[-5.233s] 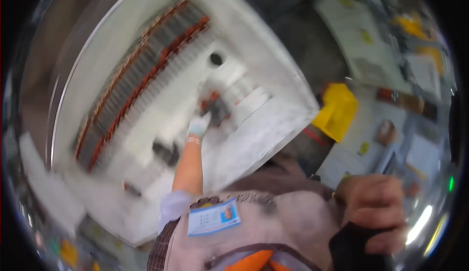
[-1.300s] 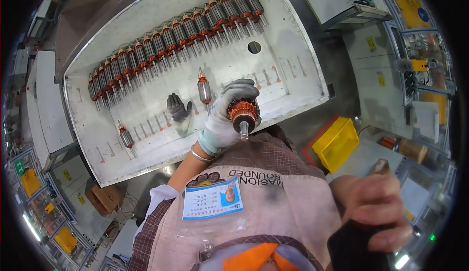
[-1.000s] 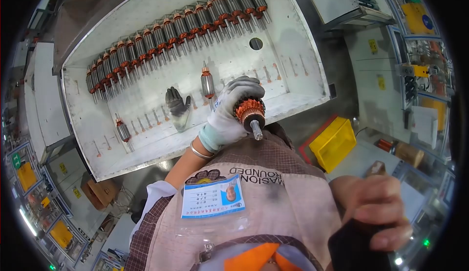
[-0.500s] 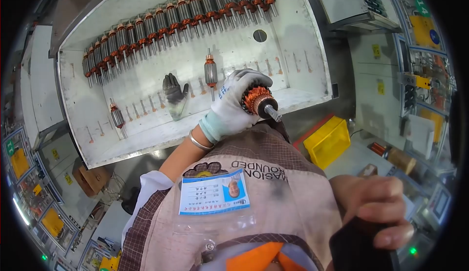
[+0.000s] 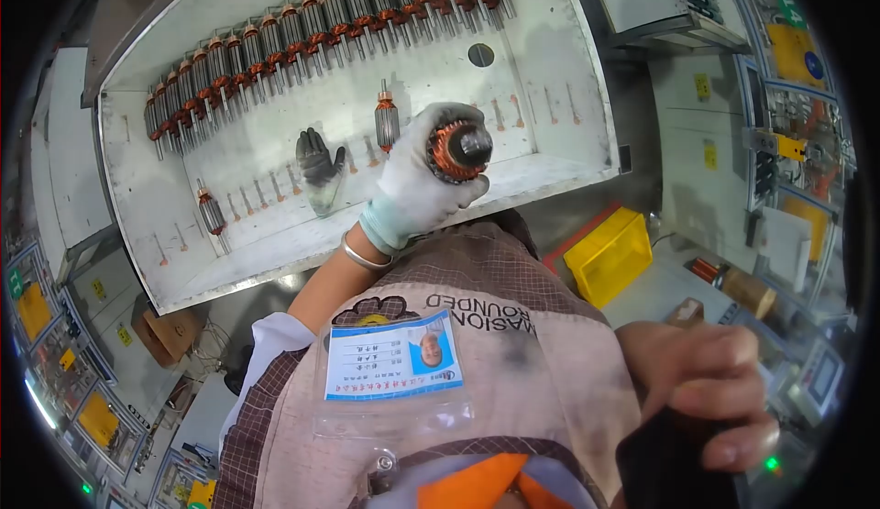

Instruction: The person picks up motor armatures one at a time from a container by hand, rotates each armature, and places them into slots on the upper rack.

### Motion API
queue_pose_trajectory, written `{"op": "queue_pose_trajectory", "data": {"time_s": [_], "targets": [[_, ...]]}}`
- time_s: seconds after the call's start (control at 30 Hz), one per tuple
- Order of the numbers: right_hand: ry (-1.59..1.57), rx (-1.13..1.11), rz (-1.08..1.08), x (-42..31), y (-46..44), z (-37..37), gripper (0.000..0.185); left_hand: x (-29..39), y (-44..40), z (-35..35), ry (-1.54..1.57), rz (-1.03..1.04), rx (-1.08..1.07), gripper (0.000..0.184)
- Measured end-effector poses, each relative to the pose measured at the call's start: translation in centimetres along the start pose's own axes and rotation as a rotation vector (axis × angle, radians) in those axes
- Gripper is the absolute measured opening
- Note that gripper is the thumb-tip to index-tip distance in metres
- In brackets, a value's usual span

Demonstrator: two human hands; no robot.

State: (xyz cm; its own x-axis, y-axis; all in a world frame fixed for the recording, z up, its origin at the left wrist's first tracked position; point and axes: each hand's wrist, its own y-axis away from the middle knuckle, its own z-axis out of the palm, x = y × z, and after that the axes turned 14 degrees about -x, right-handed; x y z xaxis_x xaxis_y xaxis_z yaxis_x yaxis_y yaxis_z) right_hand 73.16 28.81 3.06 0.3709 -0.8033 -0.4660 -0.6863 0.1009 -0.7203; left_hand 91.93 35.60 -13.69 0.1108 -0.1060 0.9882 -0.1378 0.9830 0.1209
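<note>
My left hand (image 5: 426, 174), in a grey-white glove, is closed round an armature (image 5: 458, 150) with copper windings, its end tipped up toward the camera. It is over the front edge of a white tray (image 5: 302, 271). Just left of it in the tray lies a single armature (image 5: 387, 122), and farther left an empty dark-palmed glove (image 5: 319, 162). Another armature (image 5: 211, 211) lies near the left side. At the bottom right my bare right hand (image 5: 710, 390) has its fingers curled against a black object (image 5: 678, 459), partly cut off by the frame.
A long row of armatures (image 5: 316, 27) lines the back of the tray, beside a round hole (image 5: 480, 55). A yellow bin (image 5: 608, 257) stands to the right, near a copper-coloured roll (image 5: 747, 291). A cardboard box (image 5: 168, 333) sits at lower left.
Since the blurred oldest view, my left hand has come from inside the tray to its front edge with an armature. That armature's end has turned toward the camera. My right hand looks nearly unchanged.
</note>
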Motion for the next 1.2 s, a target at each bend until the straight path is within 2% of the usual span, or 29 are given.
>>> {"op": "queue_pose_trajectory", "data": {"time_s": [0.13,0.17,0.23,0.33,0.47,0.57,0.7,1.07,1.2], "targets": [[-0.012,0.009,0.007,0.1,-0.1,0.2,0.052,0.8,-0.6,-1.0,0.457,0.031,0.05,0.064],[-0.019,0.014,0.003,0.1,0.0,0.3,0.051,1.5,-0.9,-1.4,0.545,0.061,0.0,0.061],[-0.028,0.031,-0.005,0.3,0.2,0.5,0.051,1.9,-0.8,-1.8,0.858,-0.031,-0.112,0.059],[-0.012,0.032,0.023,0.3,0.4,0.8,0.05,3.3,-0.3,-0.7,1.124,-0.031,-0.118,0.06],[-0.037,0.036,0.036,0.5,0.7,0.8,0.048,2.7,0.9,0.0,1.335,-0.012,-0.265,0.065],[-0.117,0.014,0.023,0.6,1.2,0.4,0.047,2.4,1.2,0.2,1.048,-0.049,-0.256,0.068],[-0.161,0.016,0.012,0.5,1.5,0.3,0.047,3.4,1.6,0.0,0.98,-0.086,-0.172,0.068],[-0.32,0.0,-0.024,1.0,2.8,-0.3,0.045,2.2,1.9,0.6,0.911,-0.146,-0.094,0.049],[-0.369,0.004,-0.047,1.3,2.7,-0.2,0.045,2.2,2.1,0.6,0.89,-0.176,-0.097,0.048]]}}
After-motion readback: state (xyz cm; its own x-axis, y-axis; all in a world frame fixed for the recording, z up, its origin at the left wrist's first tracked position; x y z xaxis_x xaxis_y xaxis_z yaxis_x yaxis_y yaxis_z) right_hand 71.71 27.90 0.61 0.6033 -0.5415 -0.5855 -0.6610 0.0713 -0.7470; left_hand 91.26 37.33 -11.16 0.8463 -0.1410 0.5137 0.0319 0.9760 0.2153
